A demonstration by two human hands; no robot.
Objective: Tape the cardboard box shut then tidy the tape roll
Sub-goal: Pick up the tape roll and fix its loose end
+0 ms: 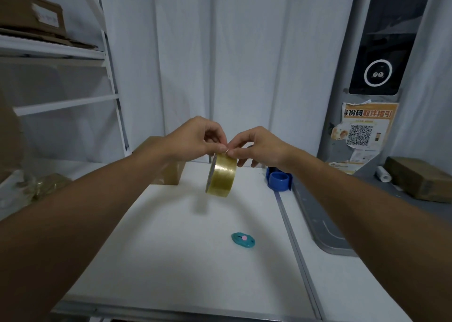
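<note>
Both hands, left hand (195, 138) and right hand (256, 145), pinch the tape roll's (221, 174) top together above the surface (171, 260), probably picking for its loose end.

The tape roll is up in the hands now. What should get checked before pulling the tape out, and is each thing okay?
1. Tape roll held off the table: ok, it hangs from both hands above the white table.
2. Left hand and right hand pinching the top edge of the roll: ok, fingers meet there.
3. Loose tape end found: cannot tell, the fingers cover that spot.
4. Cardboard box within reach: ok, it sits on the table just behind the left hand, mostly hidden.
5. Box flaps closed: cannot tell, hidden by the wrist.
6. Small teal cutter ready: ok, it lies on the table nearer the person.
</note>
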